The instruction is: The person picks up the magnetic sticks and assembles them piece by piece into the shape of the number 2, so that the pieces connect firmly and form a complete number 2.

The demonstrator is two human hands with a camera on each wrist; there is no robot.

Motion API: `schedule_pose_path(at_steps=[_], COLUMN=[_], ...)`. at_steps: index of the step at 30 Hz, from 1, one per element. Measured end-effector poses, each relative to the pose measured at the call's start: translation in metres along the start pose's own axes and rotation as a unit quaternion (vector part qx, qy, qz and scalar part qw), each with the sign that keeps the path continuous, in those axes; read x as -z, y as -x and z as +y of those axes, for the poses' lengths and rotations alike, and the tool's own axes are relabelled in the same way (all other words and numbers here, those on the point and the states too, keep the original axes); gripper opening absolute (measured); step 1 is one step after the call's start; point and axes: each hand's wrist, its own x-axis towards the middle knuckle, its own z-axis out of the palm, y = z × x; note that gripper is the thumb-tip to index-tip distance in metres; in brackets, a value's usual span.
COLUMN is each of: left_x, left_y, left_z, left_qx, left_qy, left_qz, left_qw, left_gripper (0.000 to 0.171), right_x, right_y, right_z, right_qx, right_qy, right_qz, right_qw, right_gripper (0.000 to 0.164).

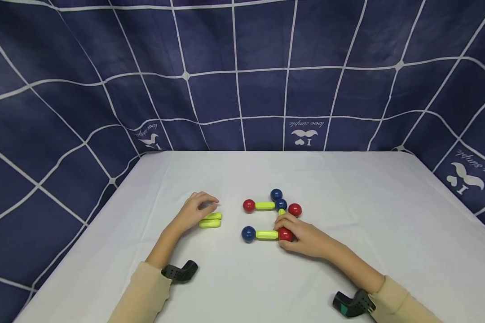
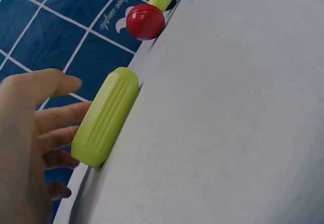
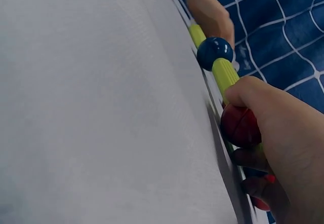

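Red ball (image 1: 285,234) is gripped by right fingers (image 3: 248,88); left fingers (image 2: 62,116), loosely parted, are beside 2 rods (image 1: 209,223).

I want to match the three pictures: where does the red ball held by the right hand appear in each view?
Head: the red ball is right of centre, below mid-height, held by the right hand.
Left wrist: not in it; another red ball shows near the top.
Right wrist: the red ball is right of centre, just below mid-height, partly covered.
Shared landmark: the left hand.
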Motion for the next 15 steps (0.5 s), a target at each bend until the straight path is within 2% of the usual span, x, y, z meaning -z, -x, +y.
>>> schedule_pose_path(at_steps=[4, 8, 11, 15], left_x=[-0.006, -0.010, -0.010, -0.008], left_y=[0.008, 0.013, 0.012, 0.006], left_z=[-0.010, -0.012, -0.012, -0.013], left_qx=[0.029, 0.047, 0.049, 0.036], left_qy=[0.017, 0.038, 0.042, 0.036], left_qz=[-0.029, -0.034, -0.034, -0.042], left_qw=[0.9990, 0.9976, 0.9973, 0.9978], left_gripper=[0.022, 0.016, 0.017, 0.020], right_x=[-0.009, -0.016, -0.016, -0.013], right_y=[0.000, 0.001, 0.002, 0.000], right_z=[0.001, 0.002, 0.004, 0.007], right_qx=[0.001, 0.015, 0.016, 0.011], right_qy=[-0.010, -0.010, -0.006, 0.001], right_qz=[0.015, 0.040, 0.053, 0.058], right_qw=[1.000, 0.999, 0.998, 0.998], right_gripper=[0.023, 0.024, 0.025, 0.026])
